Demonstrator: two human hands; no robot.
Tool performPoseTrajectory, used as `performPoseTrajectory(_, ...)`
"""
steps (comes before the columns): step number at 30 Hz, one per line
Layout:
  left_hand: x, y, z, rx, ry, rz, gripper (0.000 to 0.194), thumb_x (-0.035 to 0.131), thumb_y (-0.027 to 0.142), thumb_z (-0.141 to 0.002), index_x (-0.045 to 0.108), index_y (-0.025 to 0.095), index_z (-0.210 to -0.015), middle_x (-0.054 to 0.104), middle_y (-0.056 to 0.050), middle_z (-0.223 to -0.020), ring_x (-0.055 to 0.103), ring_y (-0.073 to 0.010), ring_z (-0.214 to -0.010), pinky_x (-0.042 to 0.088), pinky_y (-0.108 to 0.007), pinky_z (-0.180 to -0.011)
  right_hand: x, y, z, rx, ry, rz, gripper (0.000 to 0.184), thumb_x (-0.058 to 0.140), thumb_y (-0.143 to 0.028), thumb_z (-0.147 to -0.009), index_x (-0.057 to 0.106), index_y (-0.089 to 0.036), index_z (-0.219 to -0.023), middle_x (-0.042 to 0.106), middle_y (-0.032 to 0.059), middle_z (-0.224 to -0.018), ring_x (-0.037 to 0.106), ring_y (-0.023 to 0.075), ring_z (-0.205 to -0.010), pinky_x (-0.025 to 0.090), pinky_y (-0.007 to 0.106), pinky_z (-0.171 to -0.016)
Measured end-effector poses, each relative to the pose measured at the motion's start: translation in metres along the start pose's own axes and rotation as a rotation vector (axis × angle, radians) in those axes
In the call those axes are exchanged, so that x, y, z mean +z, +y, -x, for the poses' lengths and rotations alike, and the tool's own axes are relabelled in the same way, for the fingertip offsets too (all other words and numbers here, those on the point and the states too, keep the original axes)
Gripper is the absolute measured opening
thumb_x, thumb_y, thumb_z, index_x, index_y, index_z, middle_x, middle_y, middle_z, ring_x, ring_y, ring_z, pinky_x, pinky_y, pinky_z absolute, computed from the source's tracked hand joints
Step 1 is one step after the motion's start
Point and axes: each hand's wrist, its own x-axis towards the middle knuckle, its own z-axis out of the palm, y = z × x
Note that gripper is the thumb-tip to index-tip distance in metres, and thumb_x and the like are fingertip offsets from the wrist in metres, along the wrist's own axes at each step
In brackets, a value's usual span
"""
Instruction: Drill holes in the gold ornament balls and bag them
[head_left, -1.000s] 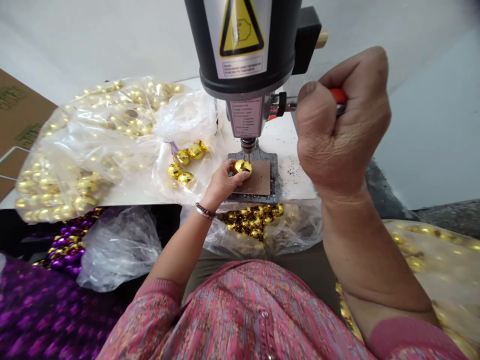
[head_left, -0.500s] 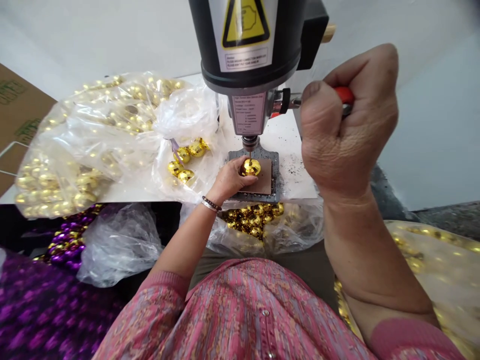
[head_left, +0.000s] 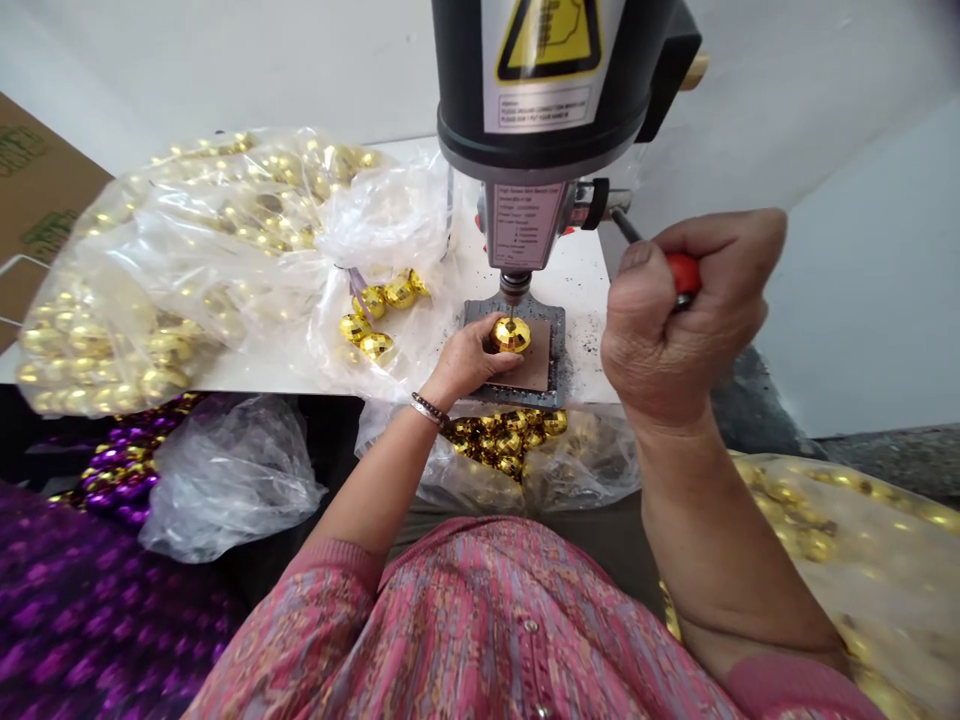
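Note:
My left hand grips a shiny gold faceted ball between thumb and fingers. The ball rests on a brown square board lying on the dark metal base of a bench drill. Straight above the ball is the drill's chuck, and its thin bit reaches the top of the ball; how deep it goes I cannot tell. Wrapped round the red-knobbed feed lever at the drill's right side is my right hand, closed in a fist.
A large clear bag of gold balls covers the table's left side. Several loose gold balls lie beside it. An open bag of gold balls sits below the table edge. Purple beads are at lower left, another bag at lower right.
My right hand has pulled the feed lever downward. The left hand still holds the ball under the bit. The whole view has shifted slightly.

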Motion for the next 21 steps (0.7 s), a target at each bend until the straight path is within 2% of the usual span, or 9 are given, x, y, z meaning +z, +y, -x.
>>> performPoseTrajectory(8, 0.004, -0.007, -0.002, 0.025, 0.022, 0.022, 0.057, 0.087, 0.021, -0.075, 0.075, 0.014, -0.13, 0.08, -0.004, -0.109, 0.07, -0.0209, -0.096, 0.051, -0.028, -0.086, 0.013, 0.013, 0.016, -0.069, 0.098, -0.013, 0.028, 0.045, -0.044, -0.104, 0.052, -0.019, -0.094, 0.046, -0.001, -0.08, 0.046, 0.0034, -0.07, 0.043, 0.02, -0.07)
performPoseTrajectory(12, 0.006, -0.013, -0.004, 0.072, 0.027, 0.058, 0.056, 0.088, 0.023, -0.075, 0.075, 0.014, -0.128, 0.08, -0.006, -0.112, 0.071, -0.0227, -0.1, 0.053, -0.03, -0.09, 0.022, 0.02, 0.022, -0.119, 0.191, -0.099, 0.023, 0.046, -0.038, -0.106, 0.053, -0.018, -0.096, 0.048, -0.0024, -0.081, 0.047, 0.0011, -0.071, 0.042, 0.019, -0.072)
performPoseTrajectory(18, 0.009, -0.021, -0.007, 0.066, 0.023, 0.11, 0.063, 0.089, 0.026, -0.074, 0.074, 0.015, -0.134, 0.08, -0.009, -0.117, 0.072, -0.026, -0.104, 0.056, -0.035, -0.096, 0.026, 0.029, 0.038, -0.16, 0.147, -0.099, 0.023, 0.044, -0.038, -0.107, 0.048, -0.019, -0.094, 0.05, -0.0024, -0.078, 0.049, 0.0032, -0.069, 0.042, 0.021, -0.069)
performPoseTrajectory(21, 0.011, -0.022, -0.007, 0.068, 0.029, 0.14, 0.063, 0.089, 0.026, -0.073, 0.074, 0.016, -0.133, 0.08, -0.008, -0.118, 0.072, -0.0258, -0.106, 0.056, -0.035, -0.098, 0.02, 0.022, 0.027, -0.14, 0.154, -0.085, 0.028, 0.045, -0.041, -0.107, 0.049, -0.018, -0.092, 0.05, -0.0022, -0.078, 0.048, 0.0034, -0.069, 0.041, 0.021, -0.068)
